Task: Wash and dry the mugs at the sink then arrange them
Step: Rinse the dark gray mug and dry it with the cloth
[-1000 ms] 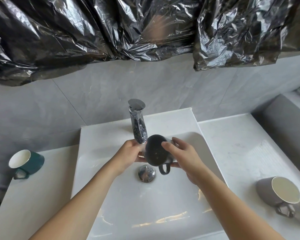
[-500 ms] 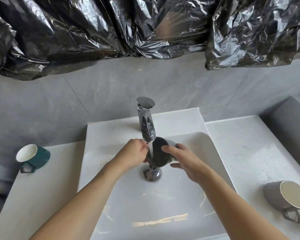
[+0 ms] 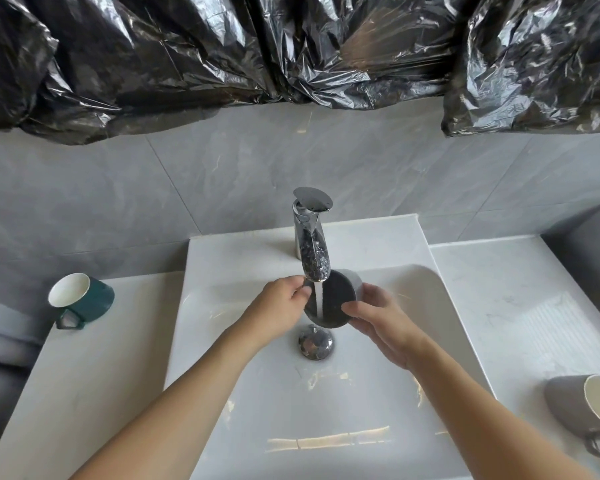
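Note:
A grey mug with a dark inside [image 3: 336, 303] is held under the chrome tap [image 3: 311, 244], its mouth turned toward me, and a stream of water runs into it. My right hand [image 3: 378, 320] grips the mug's right side and bottom. My left hand [image 3: 281, 303] holds the mug's left rim with curled fingers. A green mug [image 3: 84, 299] lies on its side on the counter at the left. Another grey mug [image 3: 589, 407] with a pale inside lies on its side at the right.
The white basin [image 3: 250, 410] has a chrome drain plug [image 3: 315, 342] just below the mug. White counter [image 3: 499, 306] spreads on both sides. Crumpled black plastic sheeting [image 3: 222, 53] hangs over the grey tiled wall behind the tap.
The water has started running from the tap into the mug. Both hands have turned the mug so its handle no longer shows below, and they hold it under the stream.

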